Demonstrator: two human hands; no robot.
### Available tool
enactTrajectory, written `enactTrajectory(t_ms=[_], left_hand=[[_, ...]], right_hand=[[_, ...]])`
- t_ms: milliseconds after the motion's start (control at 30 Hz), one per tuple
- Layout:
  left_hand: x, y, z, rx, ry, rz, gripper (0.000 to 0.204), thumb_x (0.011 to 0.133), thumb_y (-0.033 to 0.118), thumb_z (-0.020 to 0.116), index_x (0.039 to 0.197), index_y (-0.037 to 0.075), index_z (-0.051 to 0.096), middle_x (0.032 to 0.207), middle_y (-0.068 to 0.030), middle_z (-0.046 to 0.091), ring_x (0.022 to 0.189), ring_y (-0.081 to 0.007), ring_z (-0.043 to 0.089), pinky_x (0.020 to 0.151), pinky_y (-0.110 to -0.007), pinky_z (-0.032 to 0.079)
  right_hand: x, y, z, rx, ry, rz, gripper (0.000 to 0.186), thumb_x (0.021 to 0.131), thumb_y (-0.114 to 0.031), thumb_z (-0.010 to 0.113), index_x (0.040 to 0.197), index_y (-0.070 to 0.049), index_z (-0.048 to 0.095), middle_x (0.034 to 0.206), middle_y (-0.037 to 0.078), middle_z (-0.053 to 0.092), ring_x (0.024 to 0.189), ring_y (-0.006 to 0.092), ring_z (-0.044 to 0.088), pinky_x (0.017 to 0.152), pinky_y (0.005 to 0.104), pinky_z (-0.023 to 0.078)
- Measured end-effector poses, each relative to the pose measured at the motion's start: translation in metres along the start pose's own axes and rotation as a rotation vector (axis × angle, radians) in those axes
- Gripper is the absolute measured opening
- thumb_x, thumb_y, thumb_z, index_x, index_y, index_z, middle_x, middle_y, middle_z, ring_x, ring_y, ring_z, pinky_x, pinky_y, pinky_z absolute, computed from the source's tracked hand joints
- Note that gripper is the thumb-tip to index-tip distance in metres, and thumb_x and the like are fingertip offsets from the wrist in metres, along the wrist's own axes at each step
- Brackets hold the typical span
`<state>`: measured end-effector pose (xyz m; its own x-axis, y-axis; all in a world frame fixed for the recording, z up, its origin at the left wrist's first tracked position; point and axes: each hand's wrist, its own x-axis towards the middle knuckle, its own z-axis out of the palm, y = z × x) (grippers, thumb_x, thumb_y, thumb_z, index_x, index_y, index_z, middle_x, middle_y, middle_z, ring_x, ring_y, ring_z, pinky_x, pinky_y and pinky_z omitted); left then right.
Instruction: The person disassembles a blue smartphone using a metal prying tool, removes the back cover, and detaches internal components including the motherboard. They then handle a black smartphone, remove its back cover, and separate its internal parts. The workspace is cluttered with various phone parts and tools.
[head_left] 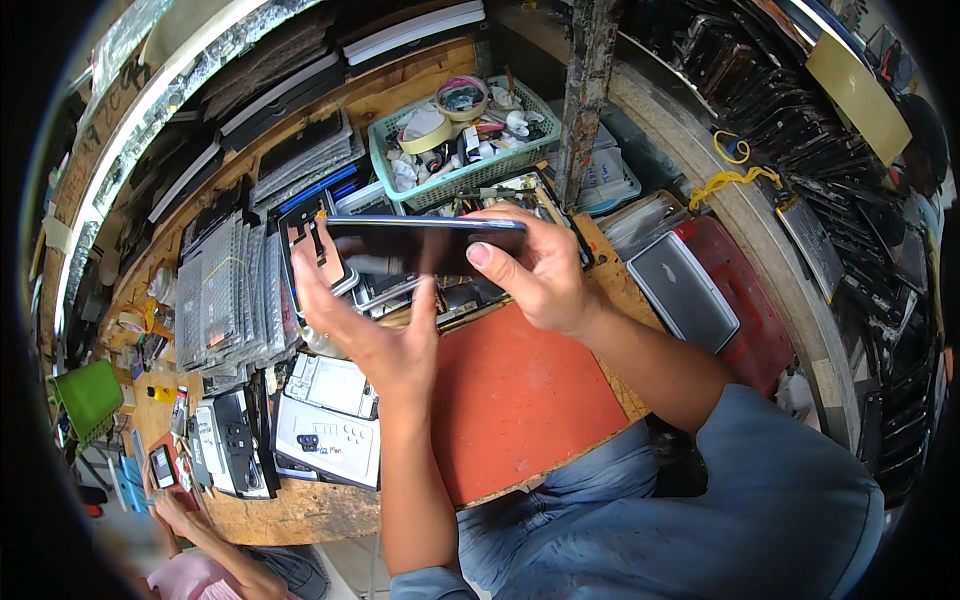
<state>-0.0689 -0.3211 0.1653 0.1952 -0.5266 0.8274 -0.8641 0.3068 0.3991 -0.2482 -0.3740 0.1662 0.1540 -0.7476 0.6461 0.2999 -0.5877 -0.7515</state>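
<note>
Our right hand (553, 277) grips a phone (390, 245); our left hand (388, 350) spreads open. Red matting (530, 405) lies on our wooden bench (310, 512).

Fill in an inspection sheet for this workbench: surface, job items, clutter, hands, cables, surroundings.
Surface: wooden bench, worn near the front edge, bearing a red mat with pale specks.
Job items: blue-edged smartphone, dark-screened, held above the bench.
Clutter: pale green basket of tape rolls and odds and ends behind; flat bubble-wrap packs stacked at left.
Hands: right hand grips the smartphone's right end; left hand spread at its left end, contact unclear.
Cables: yellow cord by the right-hand shelf; its use cannot be told.
Surroundings: dark flat devices packed at right; another person's hand at lower left.
</note>
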Motion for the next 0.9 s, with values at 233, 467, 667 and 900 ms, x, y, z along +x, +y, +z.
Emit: enactTrajectory(t_ms=[233,467,667,900], left_hand=[[0.004,-0.005,-0.01,-1.41,0.096,-0.765,0.087,0.103,0.02,0.071,0.171,0.024,0.018,0.127,-0.0088,0.058,0.111,-0.0232,0.066,0.1,-0.046,0.059],[0.016,-0.014,-0.016,-1.03,0.073,-0.672,0.062,0.099,0.009,0.073,0.155,0.008,0.047,0.102,-0.0019,0.06,0.085,-0.0073,0.056,0.073,-0.026,0.049],[0.008,-0.02,-0.013,-0.906,-0.032,-0.643,0.057,0.095,0.002,0.074,0.148,0.006,0.053,0.106,-0.0012,0.057,0.09,-0.0084,0.053,0.078,-0.024,0.044],[0.006,-0.019,-0.009,-0.786,-0.026,-0.6,0.057,0.091,0.002,0.081,0.142,0.006,0.055,0.111,-0.0011,0.056,0.098,-0.0111,0.054,0.088,-0.027,0.048]], right_hand=[[-0.018,-0.007,0.026,-0.343,-0.213,-0.363,0.035,0.085,-0.003,0.081,0.12,-0.002,0.078,0.111,0.014,0.077,0.097,0.0268,0.073,0.08,0.0362,0.054],[-0.021,-0.009,0.019,-0.107,-0.418,0.127,0.014,0.092,-0.007,0.076,0.102,0.002,0.08,0.089,0.013,0.077,0.078,0.019,0.074,0.069,0.0323,0.057],[-0.017,-0.008,0.011,-0.066,-0.545,0.371,0.013,0.093,-0.007,0.076,0.099,0.003,0.08,0.082,0.01,0.078,0.071,0.013,0.072,0.067,0.0309,0.057],[-0.014,-0.001,0.008,-0.07,-0.581,0.446,0.015,0.093,-0.008,0.077,0.101,0.004,0.081,0.079,0.009,0.078,0.071,0.0107,0.071,0.066,0.0296,0.057]])
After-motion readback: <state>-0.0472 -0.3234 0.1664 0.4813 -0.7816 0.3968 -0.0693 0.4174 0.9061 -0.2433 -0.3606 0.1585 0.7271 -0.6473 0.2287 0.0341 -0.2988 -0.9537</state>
